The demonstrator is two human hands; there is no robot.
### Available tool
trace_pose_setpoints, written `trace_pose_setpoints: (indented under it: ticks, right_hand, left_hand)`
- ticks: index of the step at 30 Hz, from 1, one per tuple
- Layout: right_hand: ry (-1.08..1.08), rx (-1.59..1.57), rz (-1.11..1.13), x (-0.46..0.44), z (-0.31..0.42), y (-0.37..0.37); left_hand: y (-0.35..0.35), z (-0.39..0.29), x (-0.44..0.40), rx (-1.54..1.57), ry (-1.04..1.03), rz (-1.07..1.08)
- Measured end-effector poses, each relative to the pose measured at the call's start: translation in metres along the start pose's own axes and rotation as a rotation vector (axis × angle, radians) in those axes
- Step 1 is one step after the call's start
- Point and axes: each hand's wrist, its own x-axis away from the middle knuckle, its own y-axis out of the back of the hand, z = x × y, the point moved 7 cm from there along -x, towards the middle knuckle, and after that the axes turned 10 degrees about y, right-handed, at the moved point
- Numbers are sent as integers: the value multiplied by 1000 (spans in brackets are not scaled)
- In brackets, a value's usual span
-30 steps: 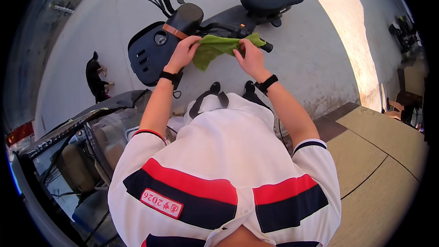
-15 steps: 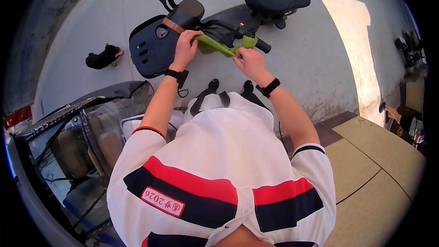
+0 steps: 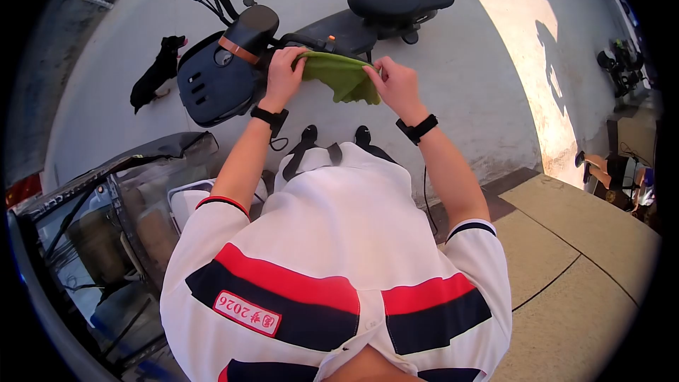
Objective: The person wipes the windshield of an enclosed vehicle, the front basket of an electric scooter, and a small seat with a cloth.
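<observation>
A green cloth [image 3: 341,76] hangs stretched between my two hands, its lower edge drooping in folds. My left hand [image 3: 286,75] pinches its left corner, close by the front of a dark scooter [image 3: 212,85]. At the other end, my right hand [image 3: 397,86] grips the right corner between thumb and fingers. The cloth covers part of the scooter's near handlebar. Both wrists carry black straps.
A black dog [image 3: 157,74] stands on the concrete ground left of the scooter. A vehicle with a clear cover [image 3: 106,233] is at my left side. Tan paving slabs [image 3: 544,219] lie to the right, and another parked bike [image 3: 621,67] stands at far right.
The bunched, twisted cloth is now spread out and hanging between my hands. My right hand has turned and lifted its corner. The dog has turned its body. The view has shifted slightly.
</observation>
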Motion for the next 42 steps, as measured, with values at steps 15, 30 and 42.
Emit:
trace_pose_setpoints:
  ticks: [15, 30, 42]
  right_hand:
    - [-6, -102, -60, -30, 11, -81]
    - [254, 250, 150, -74, 64, -179]
    - [136, 571, 253, -87, 76, -206]
  left_hand:
    - [43, 41, 28, 210, 239, -18]
    - [126, 95, 29, 242, 248, -143]
    - [146, 116, 13, 238, 175, -172]
